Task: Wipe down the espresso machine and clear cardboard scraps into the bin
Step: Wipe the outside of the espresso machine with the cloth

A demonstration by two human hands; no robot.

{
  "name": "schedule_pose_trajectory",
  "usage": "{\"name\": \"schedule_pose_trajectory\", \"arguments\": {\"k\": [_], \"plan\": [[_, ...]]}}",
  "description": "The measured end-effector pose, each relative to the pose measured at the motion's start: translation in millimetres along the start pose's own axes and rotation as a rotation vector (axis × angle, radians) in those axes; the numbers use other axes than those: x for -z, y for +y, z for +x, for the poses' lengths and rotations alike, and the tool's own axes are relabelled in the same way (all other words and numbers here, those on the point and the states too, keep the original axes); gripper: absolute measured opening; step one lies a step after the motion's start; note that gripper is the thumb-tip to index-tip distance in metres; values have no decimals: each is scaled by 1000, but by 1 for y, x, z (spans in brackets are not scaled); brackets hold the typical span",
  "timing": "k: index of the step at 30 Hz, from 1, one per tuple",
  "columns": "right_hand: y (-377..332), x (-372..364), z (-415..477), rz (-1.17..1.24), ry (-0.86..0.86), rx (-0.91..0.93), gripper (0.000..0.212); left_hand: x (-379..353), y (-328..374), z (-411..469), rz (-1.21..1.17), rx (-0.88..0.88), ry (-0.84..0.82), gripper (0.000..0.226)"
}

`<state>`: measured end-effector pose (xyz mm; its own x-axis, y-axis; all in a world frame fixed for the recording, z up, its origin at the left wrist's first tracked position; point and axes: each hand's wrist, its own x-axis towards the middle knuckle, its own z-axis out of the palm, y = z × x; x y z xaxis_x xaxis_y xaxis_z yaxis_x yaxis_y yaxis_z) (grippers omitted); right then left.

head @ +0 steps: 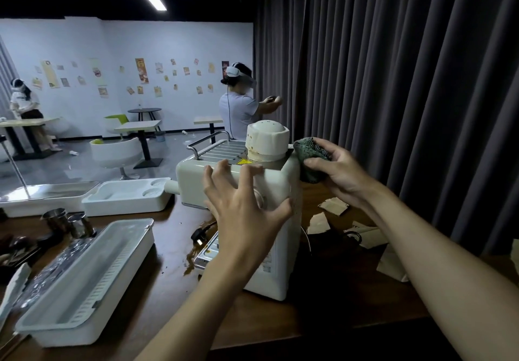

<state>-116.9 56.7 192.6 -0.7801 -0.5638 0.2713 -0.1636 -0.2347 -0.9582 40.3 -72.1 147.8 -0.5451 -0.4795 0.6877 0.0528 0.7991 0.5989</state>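
Cardboard scraps [334, 206] lie right of the espresso machine [268, 280], trays [126, 206] left.

On the brown counter [168, 251] a long white tray [84, 282] with a slotted lid lies at the near left, with two steel cups [68, 224] just behind it. Further back, a white moulded tray [126, 197] and a steel-topped tray [47, 195] sit side by side. A black plug [200, 234] lies near a brown spill [193, 259], possibly coffee. A dark grey curtain [393, 79] hangs on the right, and a person in a headset [238, 110] stands beside it.
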Motion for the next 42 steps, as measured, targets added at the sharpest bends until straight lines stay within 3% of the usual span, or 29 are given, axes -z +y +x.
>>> {"name": "schedule_pose_trajectory", "arguments": {"k": [13,19,25,28,32,39,42], "plan": [[-11,-15,-17,-121,96,85,41,29,-29,9,-100,-86,-62,60],[-4,-28,-44,-169,233,184,53,60,-56,24,-212,-112,-198,54],[-2,-38,-78,-199,362,298,48,67,-59,42,-371,-159,-381,44],[-1,-43,-89,-247,384,362,47,72,-62,50,-381,-157,-458,68],[-1,-47,-94,-316,398,403,49,76,-72,45,-168,-210,-407,53],[5,-60,-98,-362,399,422,42,79,-86,43,-411,-133,-351,56],[12,-61,-96,-506,399,431,47,85,-93,48,-382,-151,-394,56]]}}
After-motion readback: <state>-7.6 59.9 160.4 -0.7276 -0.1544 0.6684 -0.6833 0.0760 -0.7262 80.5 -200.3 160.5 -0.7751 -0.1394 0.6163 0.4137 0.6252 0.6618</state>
